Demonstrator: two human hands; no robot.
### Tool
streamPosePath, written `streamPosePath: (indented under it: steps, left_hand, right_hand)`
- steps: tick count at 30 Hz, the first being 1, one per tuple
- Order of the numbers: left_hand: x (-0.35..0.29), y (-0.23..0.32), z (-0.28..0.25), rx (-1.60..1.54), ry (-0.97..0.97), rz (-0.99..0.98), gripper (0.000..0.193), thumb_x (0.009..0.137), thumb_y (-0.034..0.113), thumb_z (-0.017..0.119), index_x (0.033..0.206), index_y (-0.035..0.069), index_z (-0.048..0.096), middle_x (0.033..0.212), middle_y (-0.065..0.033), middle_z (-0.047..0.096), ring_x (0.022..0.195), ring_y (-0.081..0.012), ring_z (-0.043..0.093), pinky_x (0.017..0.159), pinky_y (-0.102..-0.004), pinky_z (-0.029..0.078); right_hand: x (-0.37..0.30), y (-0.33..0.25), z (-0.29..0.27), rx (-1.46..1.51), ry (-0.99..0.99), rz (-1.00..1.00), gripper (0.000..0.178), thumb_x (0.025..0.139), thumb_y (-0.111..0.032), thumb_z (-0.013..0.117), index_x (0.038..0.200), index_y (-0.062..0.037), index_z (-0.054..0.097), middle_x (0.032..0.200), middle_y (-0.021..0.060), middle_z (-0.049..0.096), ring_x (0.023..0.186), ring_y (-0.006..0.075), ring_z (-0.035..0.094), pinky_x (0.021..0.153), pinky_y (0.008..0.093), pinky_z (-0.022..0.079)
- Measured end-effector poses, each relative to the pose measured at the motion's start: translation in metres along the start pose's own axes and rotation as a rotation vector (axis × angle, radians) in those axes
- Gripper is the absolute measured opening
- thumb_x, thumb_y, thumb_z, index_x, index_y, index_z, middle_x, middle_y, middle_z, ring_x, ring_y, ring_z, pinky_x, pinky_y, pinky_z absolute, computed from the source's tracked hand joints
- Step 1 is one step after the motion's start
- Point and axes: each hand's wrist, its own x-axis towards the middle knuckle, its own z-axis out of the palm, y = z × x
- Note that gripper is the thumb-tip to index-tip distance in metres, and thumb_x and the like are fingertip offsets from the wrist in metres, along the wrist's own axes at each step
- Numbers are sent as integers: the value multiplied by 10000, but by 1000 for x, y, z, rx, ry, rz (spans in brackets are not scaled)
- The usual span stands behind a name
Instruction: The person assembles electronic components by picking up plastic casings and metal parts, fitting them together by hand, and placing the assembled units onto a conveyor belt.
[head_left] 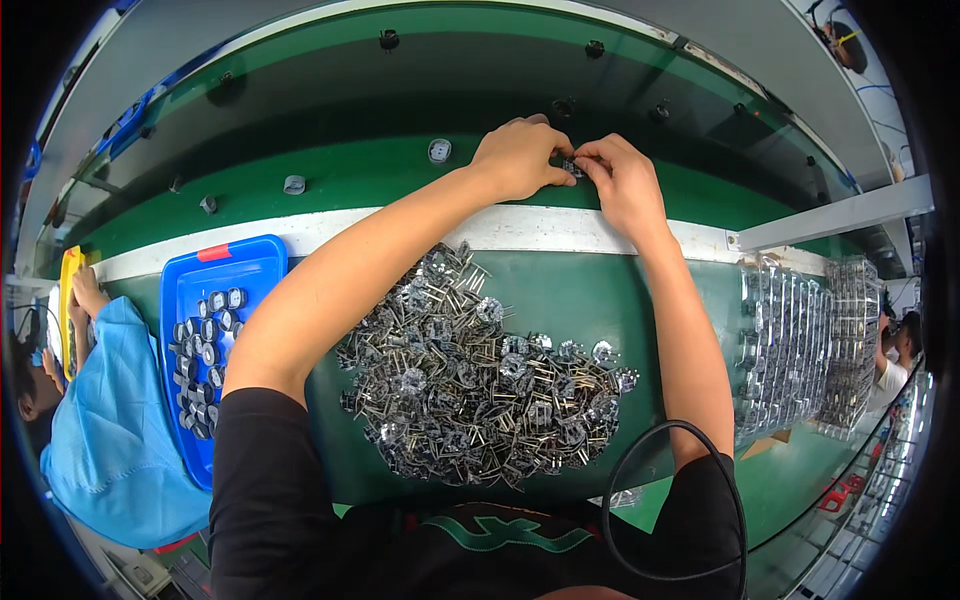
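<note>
Both my arms reach forward over a white rail (560, 232) to the green belt (365, 165) beyond it. My left hand (522, 158) and my right hand (622, 178) meet there, fingertips pinched around a small dark part with shiny metal bits (572, 168). Fingers cover most of that part, so its exact kind is unclear. Beneath and between my forearms, a large heap of dark round pieces with metal pins (480, 400) lies on the green worktop. A round grey part with a pale face (439, 151) sits on the belt left of my left hand.
A blue tray (273, 262) holding several round grey-black parts stands left of my left arm. Clear plastic trays (785, 350) are stacked at right, below a white metal bar (840, 215). A person in light blue (120, 410) works at far left. A black cable (612, 480) loops near my right arm.
</note>
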Motion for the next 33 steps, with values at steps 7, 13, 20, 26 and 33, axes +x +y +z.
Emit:
streamPosePath:
  steps: [7,13,20,26,33]
  left_hand:
    - [5,13,10,23,45,-7,410,771,383,782,1083,124,726,1058,-85,645,997,-286,634,845,-401,509]
    - [9,19,19,20,60,-8,402,769,381,783,1066,115,729,1047,-114,658,1004,-301,632,862,-414,506]
    - [24,13,7,-92,109,203,414,785,325,752,1113,76,716,1077,-163,673,1044,-323,634,915,-406,496]
    - [-22,-47,-62,280,-12,345,466,796,4,567,1240,113,657,1291,-135,597,1224,-312,536,1042,-397,434]
    - [-43,-49,-57,120,-75,155,438,799,-29,589,1205,110,678,1205,-106,615,1084,-270,599,933,-356,489]
  right_hand:
    - [0,14,-8,-20,35,-53,90,878,-71,639,930,-25,697,908,112,640,817,326,634,728,402,497]
    - [-6,22,-5,-171,47,-136,93,878,-69,624,932,-46,696,900,116,616,832,354,626,734,435,507]
    - [-17,31,-25,-360,95,-196,256,907,-106,600,1152,-64,665,1053,135,626,987,359,619,810,445,513]
    - [-73,-12,-94,-10,-414,-243,254,865,-39,613,1102,-60,700,945,115,627,890,297,632,778,392,515]
    - [-118,-33,-96,222,-843,-41,254,749,-3,745,996,-62,740,867,83,641,791,260,638,697,362,516]
